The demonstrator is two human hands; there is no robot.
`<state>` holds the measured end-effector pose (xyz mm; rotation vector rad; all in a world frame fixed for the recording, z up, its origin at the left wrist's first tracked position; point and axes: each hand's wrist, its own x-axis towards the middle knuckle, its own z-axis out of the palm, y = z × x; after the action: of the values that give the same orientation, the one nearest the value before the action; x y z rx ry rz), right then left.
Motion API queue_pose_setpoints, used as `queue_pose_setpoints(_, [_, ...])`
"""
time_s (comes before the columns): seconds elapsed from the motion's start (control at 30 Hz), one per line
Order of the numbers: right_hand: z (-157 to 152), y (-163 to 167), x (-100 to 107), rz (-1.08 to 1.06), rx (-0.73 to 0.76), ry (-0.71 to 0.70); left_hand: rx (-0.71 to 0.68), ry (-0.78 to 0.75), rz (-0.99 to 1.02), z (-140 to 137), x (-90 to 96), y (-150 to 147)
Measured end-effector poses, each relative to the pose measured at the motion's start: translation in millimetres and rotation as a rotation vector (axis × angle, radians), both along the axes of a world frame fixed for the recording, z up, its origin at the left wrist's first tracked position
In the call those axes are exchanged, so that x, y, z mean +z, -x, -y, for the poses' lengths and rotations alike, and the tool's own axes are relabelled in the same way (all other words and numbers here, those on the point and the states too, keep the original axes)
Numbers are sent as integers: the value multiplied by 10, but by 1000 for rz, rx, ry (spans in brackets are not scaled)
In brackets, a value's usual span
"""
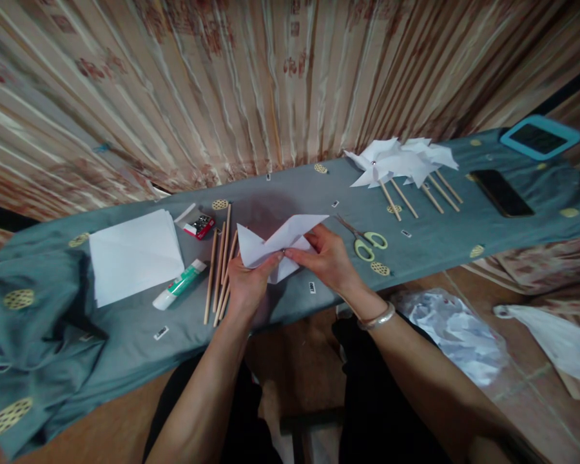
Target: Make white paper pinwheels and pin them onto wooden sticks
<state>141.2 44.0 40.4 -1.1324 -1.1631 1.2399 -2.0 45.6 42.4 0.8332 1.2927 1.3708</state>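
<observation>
A white paper pinwheel head (pixel 294 233), its blades folded toward the centre, is held up over the near part of the cloth. My left hand (pixel 251 280) grips its left side, thumb close to the middle. From the right, my right hand (pixel 329 258) pinches the paper, its thumb beside a small dark pin at the centre. No stick shows on this pinwheel. Just left of my left hand lie several wooden sticks (pixel 217 270). Scissors (pixel 365 241) with pale green handles rest to the right of my right hand.
A stack of white paper (pixel 135 258), a glue stick (pixel 180 285) and an open red box of pins (pixel 200 225) lie left. Finished pinwheels (pixel 391 162), a phone (pixel 500 193) and a blue-framed device (pixel 540 138) are right. A plastic bag of paper (pixel 452 335) sits on the floor.
</observation>
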Motion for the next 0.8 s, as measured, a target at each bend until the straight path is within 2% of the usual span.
queue_pose_setpoints(0.6, [9,17,19,21,19,-3,-51,-28,11,14,-23,37])
queue_pose_setpoints(0.8, [8,18,4,58,9,-1,-56,-22,-47,5,-42,58])
